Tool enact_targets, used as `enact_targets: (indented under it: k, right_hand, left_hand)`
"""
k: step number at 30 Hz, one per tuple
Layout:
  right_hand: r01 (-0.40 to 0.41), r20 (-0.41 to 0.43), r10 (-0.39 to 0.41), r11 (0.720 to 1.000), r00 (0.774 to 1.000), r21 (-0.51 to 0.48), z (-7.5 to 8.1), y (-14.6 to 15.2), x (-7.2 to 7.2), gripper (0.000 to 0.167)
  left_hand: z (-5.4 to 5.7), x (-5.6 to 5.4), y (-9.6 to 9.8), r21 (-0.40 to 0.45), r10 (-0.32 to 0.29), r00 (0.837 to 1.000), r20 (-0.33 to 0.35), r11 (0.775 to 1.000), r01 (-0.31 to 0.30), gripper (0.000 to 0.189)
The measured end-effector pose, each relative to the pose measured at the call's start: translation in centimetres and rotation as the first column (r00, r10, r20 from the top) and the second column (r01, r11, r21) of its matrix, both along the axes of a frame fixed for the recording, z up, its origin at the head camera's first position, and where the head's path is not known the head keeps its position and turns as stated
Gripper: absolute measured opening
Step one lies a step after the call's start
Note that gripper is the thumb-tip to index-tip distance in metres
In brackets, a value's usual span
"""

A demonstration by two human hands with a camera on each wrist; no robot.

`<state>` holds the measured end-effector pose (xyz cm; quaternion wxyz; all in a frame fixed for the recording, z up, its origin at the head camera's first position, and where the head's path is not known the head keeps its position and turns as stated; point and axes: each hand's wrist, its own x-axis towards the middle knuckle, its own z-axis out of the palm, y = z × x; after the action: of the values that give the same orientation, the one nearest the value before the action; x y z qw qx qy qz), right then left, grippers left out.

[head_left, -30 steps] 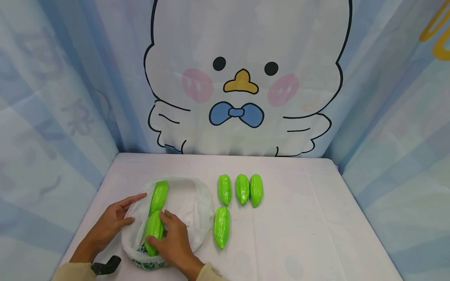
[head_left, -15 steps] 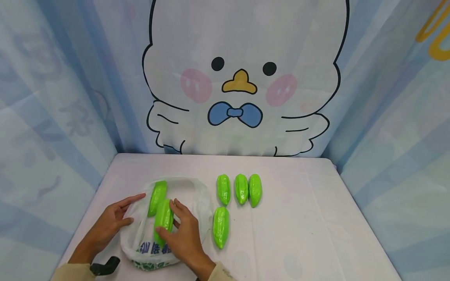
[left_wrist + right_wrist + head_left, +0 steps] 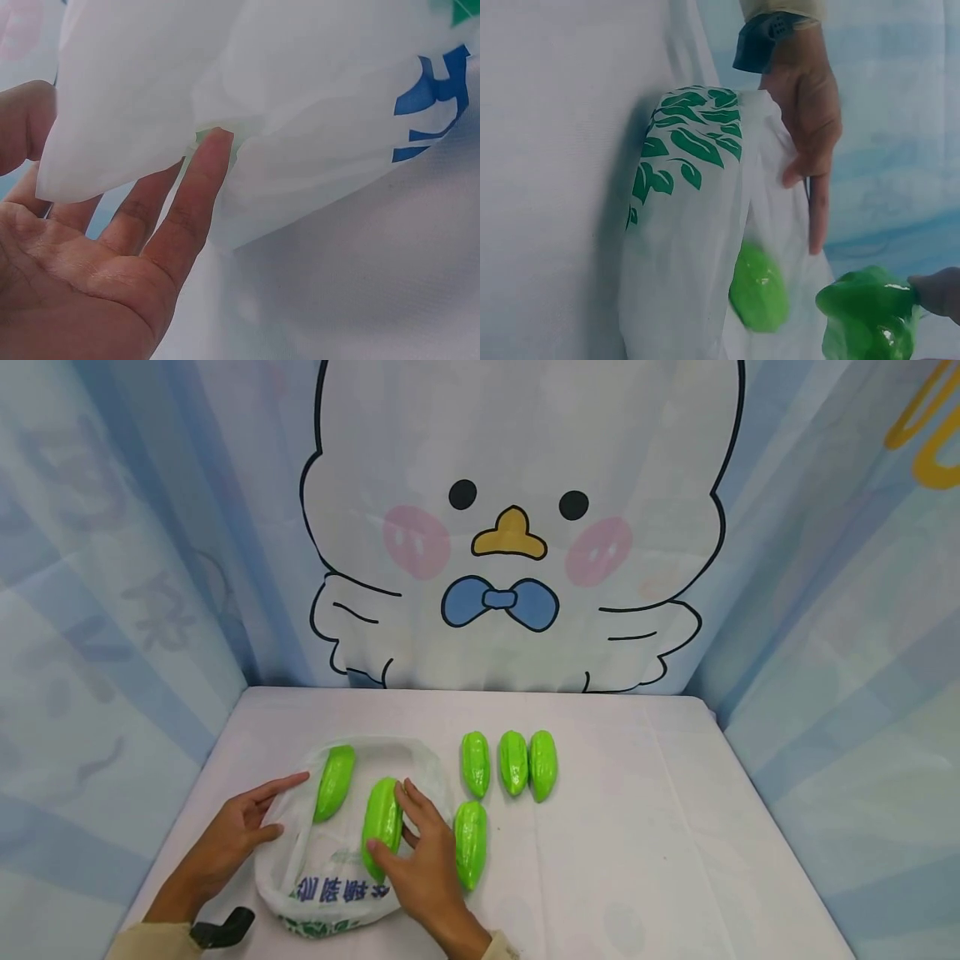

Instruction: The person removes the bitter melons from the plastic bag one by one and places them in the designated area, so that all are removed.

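My right hand [image 3: 427, 864] pinches a glossy, ridged green star fruit [image 3: 381, 827] between thumb and fingers, above the opening of a white plastic bag [image 3: 337, 910]. The bag has blue lettering and green leaf prints, and its rolled rim stands open. Inside, against the left wall, lies another star fruit [image 3: 335, 783]. My left hand [image 3: 236, 831] rests along the bag's left outer side, fingers extended and thumb apart. In the left wrist view an extended finger [image 3: 199, 195] touches the plastic. The right wrist view shows the held fruit's lobed end [image 3: 870, 315].
Beyond the bag's right side lie several more star fruits: one [image 3: 471, 843] nearer me, one [image 3: 476, 766] behind it, and a close pair [image 3: 513, 764] farther right. A white cloth covers the table [image 3: 637, 860]. A printed curtain [image 3: 517, 643] stands along the back edge.
My right hand has lifted the star fruit off the bag's left side and carried it rightward across the opening, uncovering the blue lettering. My left hand has stayed at the bag's side.
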<state>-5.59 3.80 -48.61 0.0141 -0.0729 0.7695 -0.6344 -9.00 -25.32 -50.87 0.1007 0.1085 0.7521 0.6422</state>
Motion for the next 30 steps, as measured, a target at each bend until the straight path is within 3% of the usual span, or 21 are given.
enact_targets:
  k: [9,18,30]
  right_hand:
    - [0.062,0.057,-0.063,0.998,0.996,0.017,-0.2,2.7,0.7,0.077]
    - [0.148,0.018,-0.149,0.987,0.989,0.056,-0.9,6.0,0.7,0.075]
    - [0.291,0.016,-0.297,0.945,0.955,0.151,-1.2,10.5,0.7,0.074]
  left_hand:
    - [-0.1,0.0,-0.1,-0.024,0.019,0.999,0.034,1.000,-0.018,0.070]
    - [0.0,-0.2,-0.1,-0.014,0.015,0.999,0.049,1.000,-0.014,0.072]
    - [0.2,-0.4,0.0,-0.035,0.029,0.997,0.076,0.999,-0.026,0.074]
